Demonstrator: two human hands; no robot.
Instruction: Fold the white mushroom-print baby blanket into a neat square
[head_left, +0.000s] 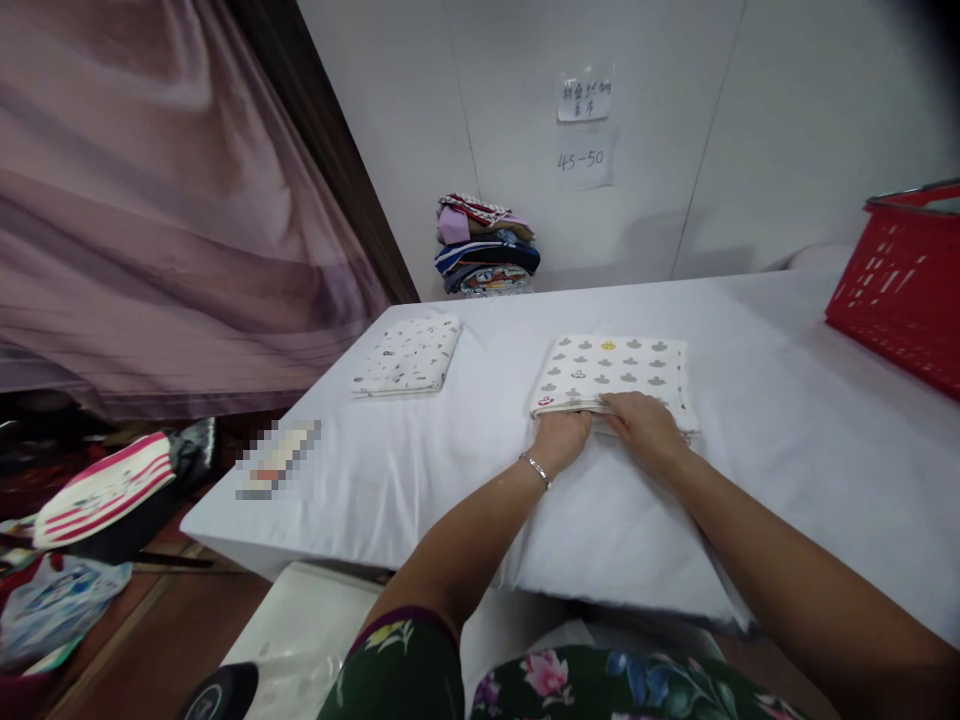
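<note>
A folded white cloth (611,370) with grey, yellow and red motifs lies flat on the white-covered table in front of me. My left hand (564,440), with a silver bracelet at the wrist, grips the cloth's near edge; its fingertips are hidden under the layers. Just to the right, my right hand (643,428) closes on the same edge, fingers resting over the top layers. The stacked layers show between the two hands. Further left lies a second folded white cloth (411,355) with small dark prints, apart from both hands.
A red plastic basket (900,290) stands at the table's right. Piled folded fabrics (487,245) rise behind the far edge, beneath paper signs (585,125) on the wall. A blurred-out item (279,460) lies at the left corner. A pink curtain (150,200) hangs on the left.
</note>
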